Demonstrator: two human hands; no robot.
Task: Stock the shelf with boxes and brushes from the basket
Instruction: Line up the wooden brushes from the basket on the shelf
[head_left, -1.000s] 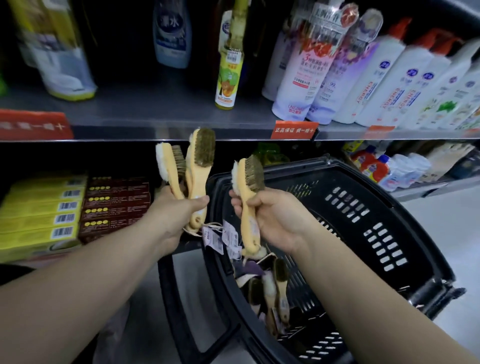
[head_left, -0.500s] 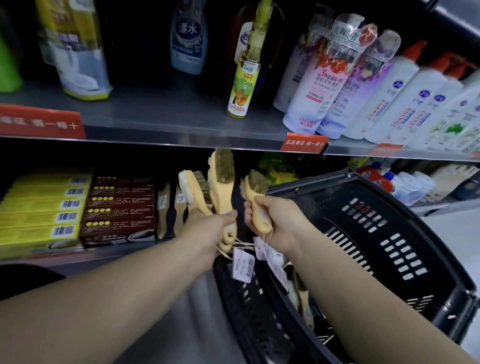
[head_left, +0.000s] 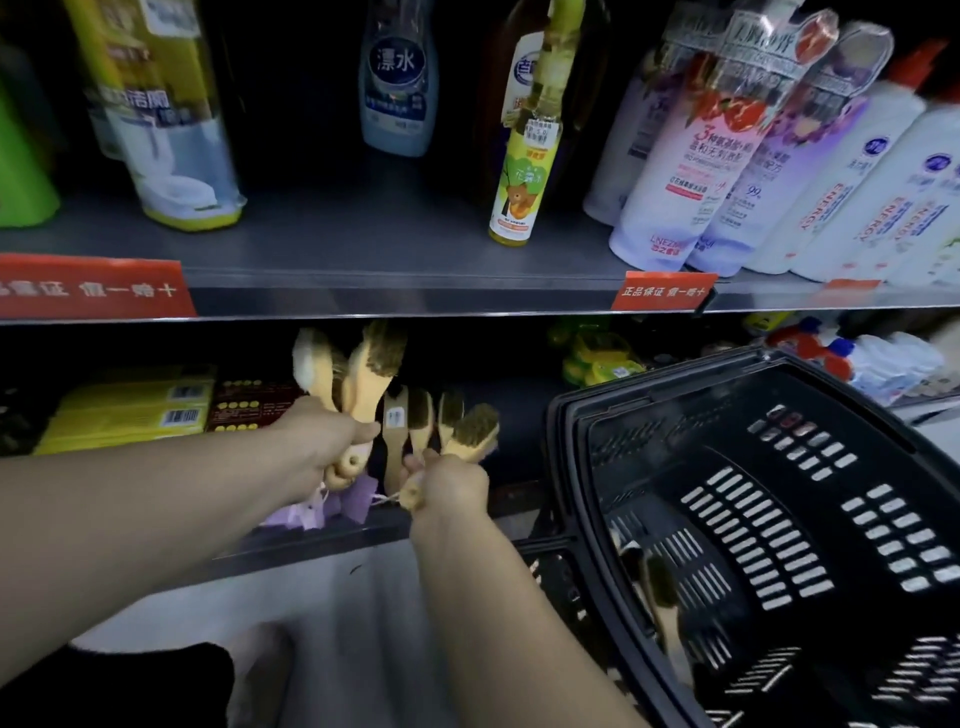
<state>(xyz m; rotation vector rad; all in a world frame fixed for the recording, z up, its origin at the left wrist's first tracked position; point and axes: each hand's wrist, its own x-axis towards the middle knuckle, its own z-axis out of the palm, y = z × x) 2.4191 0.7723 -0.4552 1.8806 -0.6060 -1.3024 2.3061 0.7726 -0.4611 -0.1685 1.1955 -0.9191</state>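
My left hand grips two wooden scrub brushes by their handles, bristle heads up, inside the lower shelf opening. My right hand grips one brush by its handle, just right of the left hand, close to three brushes that stand on the lower shelf. Paper tags dangle under both hands. Yellow boxes and dark red boxes are stacked at the shelf's left. The black basket stands at the right with several brushes inside.
The upper shelf juts out above my hands, carrying a yellow bottle, cleaner bottles and white lotion bottles. Red price labels hang on its edge. More packs lie behind the basket. Pale floor lies below.
Both hands have moved forward and to the left, carrying their brushes from over the basket into the lower shelf opening. The view has closed in on the shelf.
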